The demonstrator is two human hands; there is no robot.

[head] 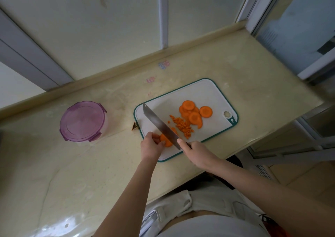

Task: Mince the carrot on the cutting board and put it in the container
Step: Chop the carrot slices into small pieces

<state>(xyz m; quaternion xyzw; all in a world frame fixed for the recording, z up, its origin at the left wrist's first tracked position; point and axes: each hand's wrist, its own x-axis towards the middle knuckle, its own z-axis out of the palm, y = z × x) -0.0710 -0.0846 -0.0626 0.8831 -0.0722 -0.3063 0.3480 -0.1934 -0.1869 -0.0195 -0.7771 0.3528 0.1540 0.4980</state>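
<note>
A white board with a teal rim lies on the counter; everything else is placed from it.

At the board's near left corner the left hand holds a carrot piece down, fingers curled, with the fingertips pinching its left edge. The knife stands just to the right of that piece, its blade running diagonally from the board's near edge towards its far left corner. The cutting edge is against the piece. Whether it has cut through, I cannot tell.

The right hand is over the board's near edge. It grips the knife's handle, fingers wrapped tight, with the forefinger laid along the top of the blade.

Right of the blade, in the middle of the board, lies a heap of mince, small orange cubes with a few strays beside it. Beyond the heap, towards the board's right end, round slices overlap one another, uncut. The board's hanging hole is further right.

The container stands on the counter well to the left of the board, with its purple lid clipped on. A small brown scrap lies against the board's left edge.
</note>
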